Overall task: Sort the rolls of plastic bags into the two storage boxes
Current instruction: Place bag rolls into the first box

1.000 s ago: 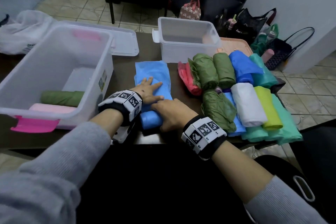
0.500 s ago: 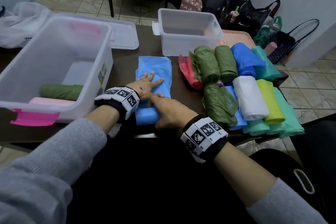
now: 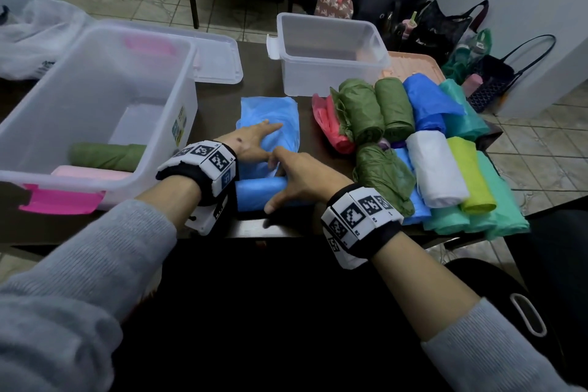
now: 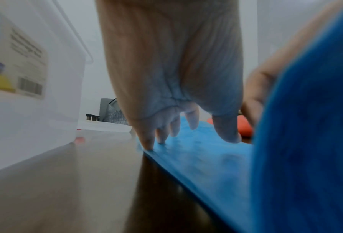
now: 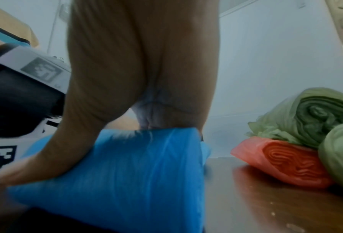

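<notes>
A light blue bag lies on the dark table, its near end wound into a blue roll [image 3: 257, 192] and its flat sheet [image 3: 273, 111] stretching away. My left hand [image 3: 251, 143] lies flat on the sheet with straight fingers [image 4: 226, 132]. My right hand [image 3: 302, 175] holds the roll [image 5: 136, 170], fingers over its far side and thumb on its near side. The large clear box [image 3: 187, 99] at left holds a green roll [image 3: 105, 156] and a pink roll [image 3: 89, 173]. The small clear box [image 3: 318, 79] stands behind.
Several rolls lie piled at right: green [image 3: 359, 111], red [image 3: 331, 130], white [image 3: 436, 165], blue, yellow and teal. The large box's lid [image 3: 219, 57] lies behind it. The table's near edge is just under the roll. Bags and a chair stand on the floor beyond.
My right hand has shifted on the roll, thumb now spread along its near side, so more of the roll shows. My left hand stays flat on the sheet.
</notes>
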